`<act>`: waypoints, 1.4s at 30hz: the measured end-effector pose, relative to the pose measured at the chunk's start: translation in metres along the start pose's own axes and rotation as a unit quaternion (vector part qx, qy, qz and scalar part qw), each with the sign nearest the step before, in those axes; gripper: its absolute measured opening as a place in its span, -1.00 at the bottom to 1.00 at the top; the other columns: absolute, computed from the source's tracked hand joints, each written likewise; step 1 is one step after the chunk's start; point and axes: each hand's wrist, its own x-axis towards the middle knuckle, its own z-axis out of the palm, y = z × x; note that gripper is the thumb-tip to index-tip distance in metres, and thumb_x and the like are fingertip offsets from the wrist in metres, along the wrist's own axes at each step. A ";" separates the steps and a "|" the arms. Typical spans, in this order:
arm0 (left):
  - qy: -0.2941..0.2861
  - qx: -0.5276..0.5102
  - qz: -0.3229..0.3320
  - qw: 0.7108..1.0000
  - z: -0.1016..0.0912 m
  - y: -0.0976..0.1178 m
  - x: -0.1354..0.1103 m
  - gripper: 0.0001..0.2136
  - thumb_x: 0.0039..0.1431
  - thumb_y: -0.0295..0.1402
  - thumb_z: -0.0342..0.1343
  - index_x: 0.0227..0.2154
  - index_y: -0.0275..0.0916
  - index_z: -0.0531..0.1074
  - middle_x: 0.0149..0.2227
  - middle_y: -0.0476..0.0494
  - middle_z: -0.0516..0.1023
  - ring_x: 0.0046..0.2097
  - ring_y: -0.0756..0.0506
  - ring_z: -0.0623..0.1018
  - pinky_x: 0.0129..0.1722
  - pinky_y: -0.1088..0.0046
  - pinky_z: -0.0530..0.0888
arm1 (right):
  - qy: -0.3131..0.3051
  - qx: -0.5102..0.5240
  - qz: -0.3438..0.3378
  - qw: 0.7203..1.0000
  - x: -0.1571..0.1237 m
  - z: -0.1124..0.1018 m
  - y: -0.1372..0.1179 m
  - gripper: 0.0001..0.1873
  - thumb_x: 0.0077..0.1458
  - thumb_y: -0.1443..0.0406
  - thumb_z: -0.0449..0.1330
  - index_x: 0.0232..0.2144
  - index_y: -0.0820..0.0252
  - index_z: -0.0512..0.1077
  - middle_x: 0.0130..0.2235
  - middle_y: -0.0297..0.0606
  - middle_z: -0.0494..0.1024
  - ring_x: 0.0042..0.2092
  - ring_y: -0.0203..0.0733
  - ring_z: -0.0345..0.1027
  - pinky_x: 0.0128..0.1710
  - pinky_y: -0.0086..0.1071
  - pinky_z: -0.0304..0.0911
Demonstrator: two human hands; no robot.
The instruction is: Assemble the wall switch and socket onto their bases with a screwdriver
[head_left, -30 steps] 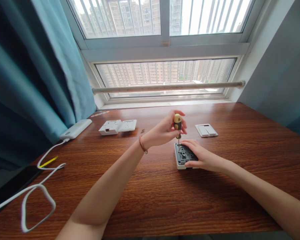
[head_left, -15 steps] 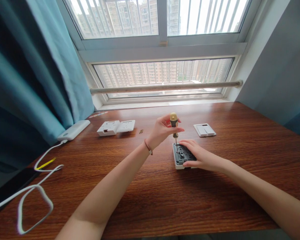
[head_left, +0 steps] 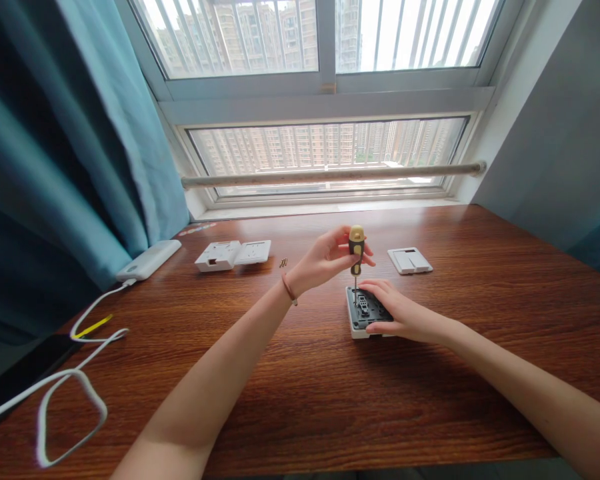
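My left hand (head_left: 330, 255) is closed round the yellow and black handle of a screwdriver (head_left: 357, 251). The screwdriver stands nearly upright, its tip down at the left part of a wall switch (head_left: 363, 320) with a dark inner plate and a white box beneath. From the right, my right hand (head_left: 400, 310) grips the switch, thumb at the near edge and fingers over the far side. That hand hides the switch's right part. A white switch cover (head_left: 410, 261) lies beyond my right hand. Several small screws (head_left: 283, 263) lie left of my left hand.
A white socket box with its faceplate (head_left: 219, 256) sits at the back left. Farther left lie a white power strip (head_left: 149, 260), its white cable (head_left: 75, 373) and a yellow strip (head_left: 94, 327). The wooden table (head_left: 300, 407) reaches the window; a blue curtain (head_left: 125, 167) hangs at left.
My left hand has shifted slightly right and turned round the screwdriver handle, which now stands a little straighter. My right hand and the switch have stayed in place.
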 end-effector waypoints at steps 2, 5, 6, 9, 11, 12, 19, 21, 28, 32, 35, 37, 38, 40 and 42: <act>0.027 0.020 -0.001 0.999 0.004 -0.004 0.001 -0.77 0.03 -0.37 0.13 -0.28 -0.31 0.22 -0.34 -0.10 0.40 -0.34 -0.01 0.49 -0.31 0.43 0.43 | -0.003 0.001 0.003 1.000 0.000 0.000 0.000 -0.22 -0.06 0.00 0.18 0.12 0.17 0.02 0.11 -0.05 0.11 0.14 -0.01 -0.01 0.13 -0.13 0.00; 0.081 0.103 -0.009 0.991 0.008 -0.012 0.003 -0.69 -0.13 -0.35 0.25 -0.37 -0.30 0.24 -0.44 0.01 0.34 -0.41 0.06 0.39 -0.39 0.52 0.39 | -0.006 0.006 0.005 1.000 0.000 0.001 0.001 -0.22 -0.06 0.00 0.18 0.12 0.16 0.02 0.11 -0.04 0.12 0.14 0.00 -0.01 0.13 -0.11 0.00; 0.091 0.136 -0.011 0.986 0.008 -0.014 0.003 -0.68 -0.17 -0.34 0.28 -0.40 -0.30 0.25 -0.46 0.03 0.33 -0.42 0.07 0.37 -0.40 0.54 0.38 | -0.005 0.007 0.004 1.000 0.000 0.001 0.001 -0.22 -0.06 0.01 0.18 0.12 0.16 0.02 0.11 -0.04 0.12 0.14 0.01 -0.02 0.13 -0.11 -0.01; 0.091 0.188 -0.024 0.978 0.006 -0.018 0.003 -0.65 -0.23 -0.30 0.30 -0.40 -0.31 0.30 -0.46 0.04 0.31 -0.42 0.08 0.33 -0.39 0.54 0.37 | 0.002 0.010 -0.006 1.000 0.001 0.000 0.002 -0.22 -0.06 0.01 0.19 0.13 0.15 0.02 0.13 -0.05 0.10 0.16 0.02 -0.05 0.14 -0.09 -0.03; 0.072 0.183 -0.036 0.980 0.003 -0.017 0.002 -0.62 -0.24 -0.30 0.31 -0.33 -0.31 0.33 -0.46 0.05 0.32 -0.43 0.07 0.33 -0.37 0.53 0.38 | 0.003 0.008 -0.012 1.000 0.001 0.000 0.002 -0.22 -0.06 0.02 0.19 0.13 0.14 0.01 0.14 -0.05 0.10 0.17 0.02 -0.06 0.14 -0.08 -0.04; 0.060 0.179 -0.042 0.981 0.001 -0.015 0.002 -0.60 -0.24 -0.31 0.31 -0.29 -0.32 0.34 -0.47 0.05 0.32 -0.43 0.07 0.33 -0.36 0.52 0.39 | 0.002 0.006 -0.012 1.000 0.001 0.000 0.003 -0.22 -0.06 0.01 0.19 0.13 0.14 0.01 0.14 -0.05 0.10 0.17 0.02 -0.06 0.14 -0.08 -0.04; -0.026 0.147 -0.071 0.986 -0.004 0.002 -0.001 -0.47 -0.11 -0.43 0.22 -0.01 -0.29 0.24 -0.37 -0.06 0.44 -0.31 -0.01 0.46 -0.26 0.43 0.43 | 0.000 0.002 -0.005 1.000 0.000 0.000 0.002 -0.20 -0.07 0.00 0.19 0.14 0.14 0.01 0.14 -0.05 0.09 0.17 0.01 -0.05 0.15 -0.11 -0.04; -0.063 0.100 -0.076 0.990 -0.002 0.006 -0.001 -0.47 -0.03 -0.46 0.15 0.04 -0.30 0.14 -0.33 -0.13 0.45 -0.27 -0.04 0.47 -0.25 0.42 0.43 | 0.001 0.002 -0.012 1.000 0.001 -0.001 0.001 -0.20 -0.07 0.00 0.19 0.14 0.14 0.00 0.15 -0.06 0.09 0.18 0.01 -0.07 0.16 -0.11 -0.05; -0.051 0.024 -0.042 0.998 0.015 -0.005 -0.001 -0.74 0.02 -0.51 0.06 -0.20 -0.30 0.19 -0.41 -0.04 0.35 -0.36 0.05 0.38 -0.33 0.50 0.38 | -0.009 0.002 0.002 1.000 0.001 0.001 0.003 -0.21 -0.07 0.00 0.19 0.13 0.15 0.02 0.14 -0.04 0.09 0.16 0.03 -0.05 0.14 -0.09 -0.03; 0.023 0.051 -0.039 0.998 0.020 -0.014 0.001 -0.78 -0.03 -0.44 0.14 -0.28 -0.33 0.29 -0.32 -0.08 0.36 -0.35 0.06 0.37 -0.32 0.51 0.37 | 0.002 0.003 -0.001 1.000 0.001 0.002 0.005 -0.20 -0.08 0.01 0.19 0.14 0.15 0.01 0.13 -0.04 0.09 0.17 0.02 -0.07 0.14 -0.10 -0.03; 0.045 0.096 -0.046 0.993 0.016 -0.015 0.002 -0.74 -0.10 -0.38 0.22 -0.30 -0.33 0.36 -0.31 -0.08 0.39 -0.31 0.03 0.39 -0.25 0.46 0.38 | 0.003 -0.003 -0.007 1.000 0.001 0.002 0.004 -0.21 -0.07 0.01 0.19 0.13 0.16 0.01 0.14 -0.06 0.10 0.17 0.00 -0.07 0.15 -0.12 -0.05; 0.041 0.118 -0.058 0.990 0.012 -0.014 0.002 -0.72 -0.14 -0.37 0.25 -0.32 -0.34 0.39 -0.32 -0.08 0.41 -0.29 0.01 0.40 -0.22 0.44 0.38 | 0.001 -0.009 -0.008 1.000 0.001 0.001 0.002 -0.21 -0.07 0.01 0.19 0.13 0.16 0.02 0.14 -0.06 0.10 0.17 -0.02 -0.07 0.16 -0.14 -0.06; 0.034 0.119 -0.064 0.990 0.009 -0.013 0.002 -0.72 -0.15 -0.37 0.26 -0.33 -0.34 0.40 -0.33 -0.08 0.42 -0.29 0.00 0.40 -0.21 0.42 0.38 | 0.000 -0.010 -0.008 1.000 0.001 0.001 0.002 -0.22 -0.07 0.01 0.19 0.13 0.16 0.02 0.14 -0.06 0.10 0.17 -0.02 -0.07 0.16 -0.14 -0.05; 0.008 0.102 -0.073 0.992 0.005 -0.010 0.001 -0.72 -0.14 -0.40 0.24 -0.31 -0.34 0.38 -0.35 -0.08 0.43 -0.28 -0.01 0.43 -0.20 0.40 0.39 | -0.003 -0.010 -0.004 1.000 0.001 0.000 0.001 -0.21 -0.07 0.00 0.18 0.13 0.17 0.02 0.14 -0.05 0.10 0.17 -0.01 -0.07 0.16 -0.13 -0.05; -0.021 0.076 -0.077 0.994 0.001 -0.006 0.001 -0.68 -0.07 -0.42 0.19 -0.20 -0.33 0.33 -0.33 -0.11 0.44 -0.25 -0.03 0.45 -0.19 0.38 0.40 | -0.006 -0.008 0.001 1.000 0.001 0.000 0.001 -0.20 -0.07 0.00 0.18 0.13 0.19 0.02 0.13 -0.03 0.11 0.16 0.00 -0.06 0.15 -0.13 -0.03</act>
